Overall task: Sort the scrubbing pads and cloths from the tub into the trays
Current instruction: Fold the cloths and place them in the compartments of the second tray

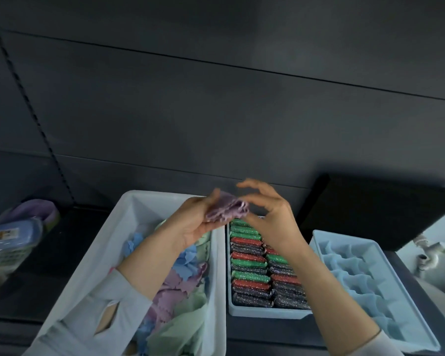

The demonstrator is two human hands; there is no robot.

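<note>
Both hands work above the tub's (129,227) far right corner. Left hand (198,222) grips a folded purple cloth (226,209), thumb on top; right hand (270,214) pinches the cloth's frayed right edge w/ thumb & a finger, other fingers spread and raised. Cloth is held in the air, clear of the tub rim. Loose cloths (180,289) in blue, purple & green fill the tub's right half; its far left part shows bare floor. Just right of the tub, a tray (267,313) is packed w/ two rows of glittery pads (249,265), red, green, dark. Further right, apart from it, a second tray (326,241) holds blue cloths (357,281). Dark worktop (262,332) shows as a strip near the trays' front edges.
</note>
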